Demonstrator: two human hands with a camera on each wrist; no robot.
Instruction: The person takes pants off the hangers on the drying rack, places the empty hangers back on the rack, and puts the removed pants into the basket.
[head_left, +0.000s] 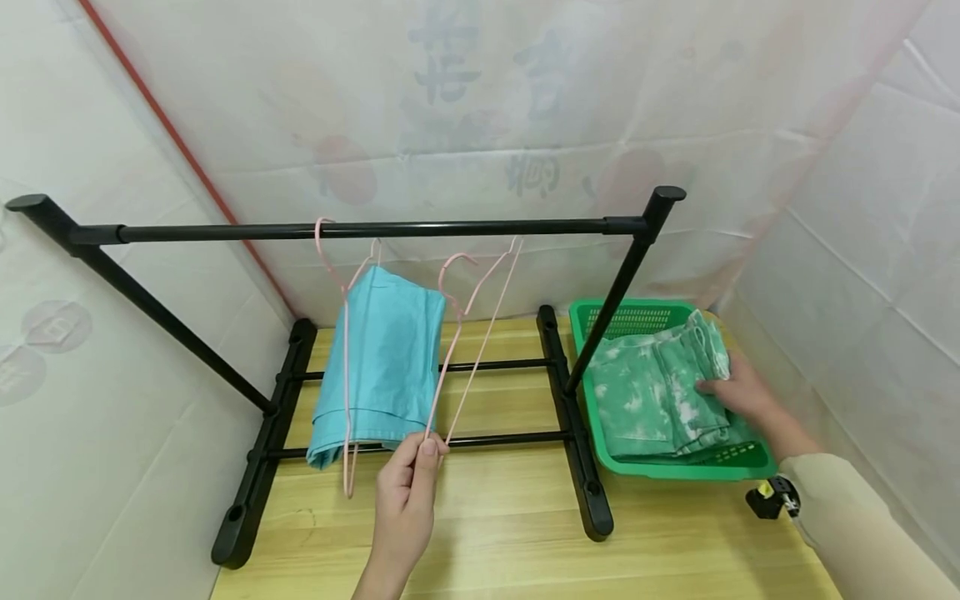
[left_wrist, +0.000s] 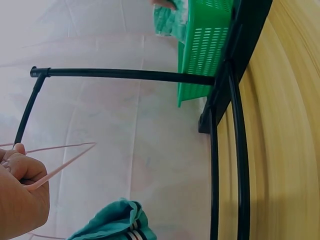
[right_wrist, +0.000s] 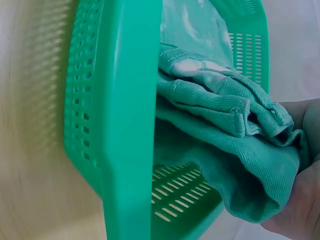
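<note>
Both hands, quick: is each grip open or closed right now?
Left hand: closed, holding a pink hanger.
Right hand: closed, holding the green-and-white garment at the green basket.

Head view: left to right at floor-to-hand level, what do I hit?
Rack's left foot → hung blue garment → bare pink hanger → rack's right foot → green basket → right hand at the basket's right side → beige sleeve.

Bright, diffuse light with soft shadows on the wood-grain surface (head_left: 517, 525).
</note>
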